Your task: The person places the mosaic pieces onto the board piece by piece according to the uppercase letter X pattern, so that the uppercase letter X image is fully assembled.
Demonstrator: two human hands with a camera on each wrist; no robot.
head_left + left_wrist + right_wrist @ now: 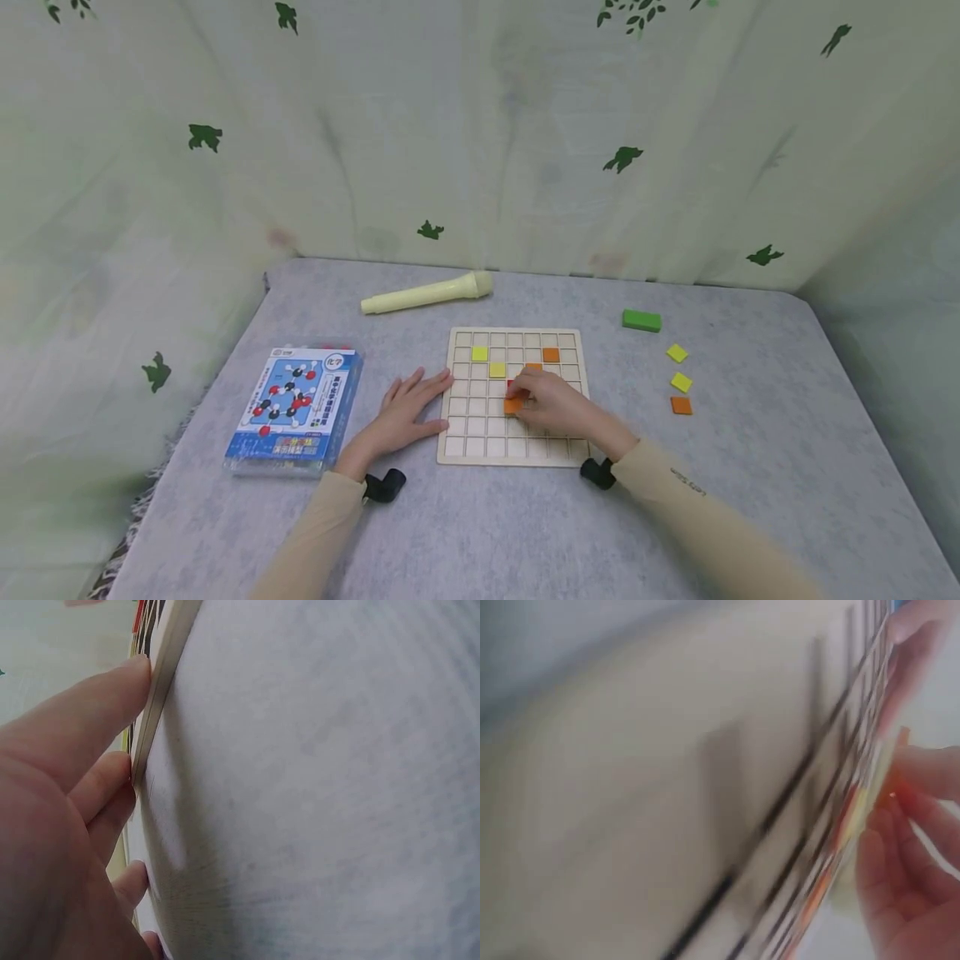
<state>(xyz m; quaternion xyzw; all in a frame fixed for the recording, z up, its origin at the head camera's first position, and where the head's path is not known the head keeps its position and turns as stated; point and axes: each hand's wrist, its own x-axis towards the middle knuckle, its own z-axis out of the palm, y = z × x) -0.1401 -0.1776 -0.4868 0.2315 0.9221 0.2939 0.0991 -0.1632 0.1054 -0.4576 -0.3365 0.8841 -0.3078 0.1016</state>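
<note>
A wooden grid board [476, 459] with square cells lies on the table. My left hand [401, 417] rests beside it, straight fingertips touching its left edge; the left wrist view shows the fingers [105, 705] against that edge. Over the middle of the board, my right hand [555, 402] pinches an orange square tile [512, 407] between thumb and fingers, and in the right wrist view this tile [894, 769] stands tilted above the grid. Cells hold a lime tile [480, 354], a yellow tile [497, 370], an orange tile [551, 355] and, partly hidden by my right hand, a red tile [511, 385].
Right of the board lie two loose yellow tiles, one nearer the back [677, 353], an orange tile [681, 406] and a green block [641, 321]. A pale yellow microphone-shaped stick [427, 294] lies behind the board. A blue-and-white boxed molecule set [292, 412] is at left.
</note>
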